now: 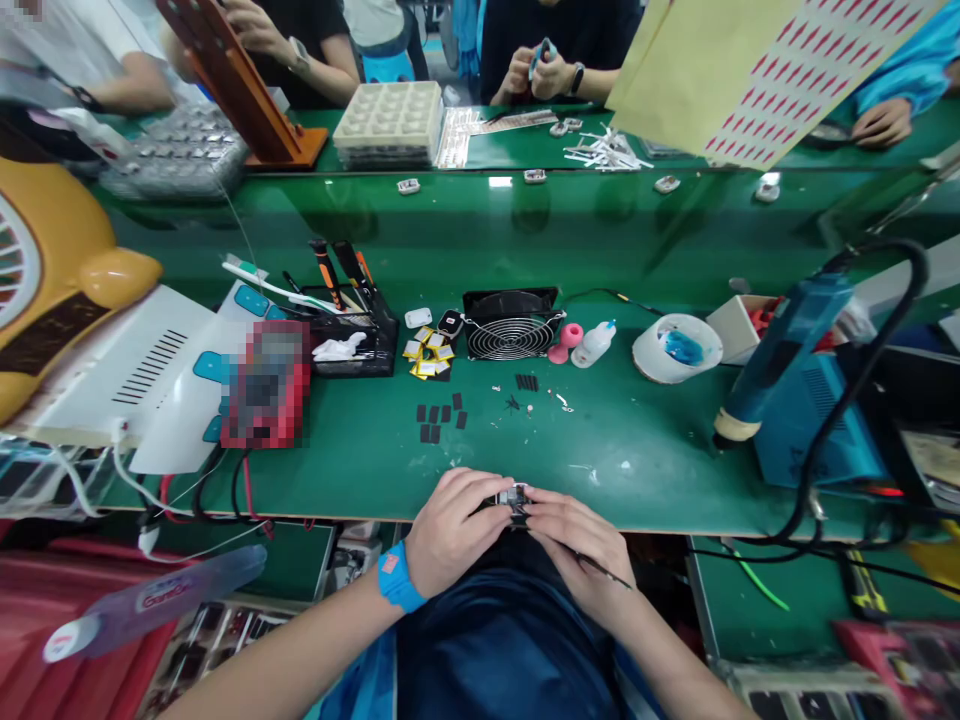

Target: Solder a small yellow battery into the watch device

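At the front edge of the bench, my left hand (459, 525) is closed around the side of a small electronic device (514, 496) with a dark case and silvery parts on top. From the other side, the fingers of my right hand (592, 545) press on the same device. A thin dark pointed tool, perhaps tweezers (604, 570), lies across my right palm and sticks out past it; its other end is hidden. Beyond my hands, several small black rectangular pads (434, 413) and a strip of black pieces (527, 382) lie on the green bench (360, 450).
A fan (514, 325) stands at the back, beside yellow-wrapped cells (430, 353), a clear dropper bottle (594, 344) and a white tub (676, 348). A blue hot-air handle (784, 345) hangs at right. Left are a red meter (271, 385) and a tool holder (356, 345). Co-workers sit opposite.
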The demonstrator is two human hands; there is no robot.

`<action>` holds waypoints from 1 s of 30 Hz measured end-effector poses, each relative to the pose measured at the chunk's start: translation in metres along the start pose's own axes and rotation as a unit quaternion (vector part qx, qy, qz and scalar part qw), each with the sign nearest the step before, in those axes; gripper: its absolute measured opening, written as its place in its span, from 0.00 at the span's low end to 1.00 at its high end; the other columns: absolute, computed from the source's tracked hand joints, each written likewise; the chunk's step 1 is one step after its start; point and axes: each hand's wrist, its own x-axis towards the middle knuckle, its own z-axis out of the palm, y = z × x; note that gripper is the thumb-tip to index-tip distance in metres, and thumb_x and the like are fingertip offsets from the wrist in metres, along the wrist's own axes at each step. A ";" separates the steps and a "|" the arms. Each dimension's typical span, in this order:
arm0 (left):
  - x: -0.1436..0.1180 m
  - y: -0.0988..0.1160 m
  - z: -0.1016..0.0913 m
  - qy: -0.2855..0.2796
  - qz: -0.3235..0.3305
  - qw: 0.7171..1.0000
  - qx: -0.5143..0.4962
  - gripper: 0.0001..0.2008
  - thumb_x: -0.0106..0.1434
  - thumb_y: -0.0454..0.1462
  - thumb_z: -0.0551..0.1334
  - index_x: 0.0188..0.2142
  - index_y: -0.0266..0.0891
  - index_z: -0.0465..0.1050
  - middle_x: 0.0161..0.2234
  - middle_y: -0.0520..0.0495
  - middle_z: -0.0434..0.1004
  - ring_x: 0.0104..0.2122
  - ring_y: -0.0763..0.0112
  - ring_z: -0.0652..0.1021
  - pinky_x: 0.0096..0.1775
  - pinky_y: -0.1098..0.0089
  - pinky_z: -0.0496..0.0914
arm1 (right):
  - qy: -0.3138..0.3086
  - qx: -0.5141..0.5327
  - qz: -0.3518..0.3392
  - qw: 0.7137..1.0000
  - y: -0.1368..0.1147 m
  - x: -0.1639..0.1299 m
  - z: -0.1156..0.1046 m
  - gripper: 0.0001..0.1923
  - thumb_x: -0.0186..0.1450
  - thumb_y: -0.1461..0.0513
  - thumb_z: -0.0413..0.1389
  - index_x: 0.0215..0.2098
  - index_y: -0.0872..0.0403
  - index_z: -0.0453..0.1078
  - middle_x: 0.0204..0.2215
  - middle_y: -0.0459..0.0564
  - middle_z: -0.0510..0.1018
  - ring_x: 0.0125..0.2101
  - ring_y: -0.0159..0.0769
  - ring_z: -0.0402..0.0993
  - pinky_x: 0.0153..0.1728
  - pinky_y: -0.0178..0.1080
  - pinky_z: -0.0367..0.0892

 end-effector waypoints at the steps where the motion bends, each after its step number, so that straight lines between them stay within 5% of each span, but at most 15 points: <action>1: 0.000 0.000 0.000 0.001 0.000 1.000 -0.002 0.04 0.72 0.29 0.63 0.44 0.38 0.75 0.49 0.42 0.85 0.50 0.65 0.82 0.50 0.61 0.77 | 0.000 -0.004 -0.008 1.000 0.001 -0.001 0.001 0.10 0.77 0.70 0.60 0.52 0.55 0.79 0.44 0.57 0.87 0.51 0.48 0.85 0.52 0.46 0.84; 9: 0.001 -0.001 0.001 -0.010 -0.017 1.000 -0.024 0.04 0.73 0.31 0.64 0.45 0.39 0.77 0.50 0.43 0.84 0.49 0.66 0.81 0.50 0.62 0.77 | 0.006 -0.011 -0.027 1.000 0.002 -0.009 0.004 0.16 0.72 0.75 0.59 0.54 0.56 0.79 0.47 0.58 0.86 0.51 0.49 0.85 0.54 0.44 0.83; 30: -0.002 -0.002 0.003 -0.012 -0.035 0.998 -0.045 0.02 0.73 0.32 0.65 0.41 0.39 0.75 0.50 0.45 0.85 0.50 0.66 0.82 0.52 0.61 0.77 | -0.006 -0.014 -0.016 1.000 0.004 -0.008 0.001 0.13 0.75 0.72 0.60 0.54 0.55 0.79 0.48 0.57 0.86 0.52 0.47 0.84 0.54 0.45 0.83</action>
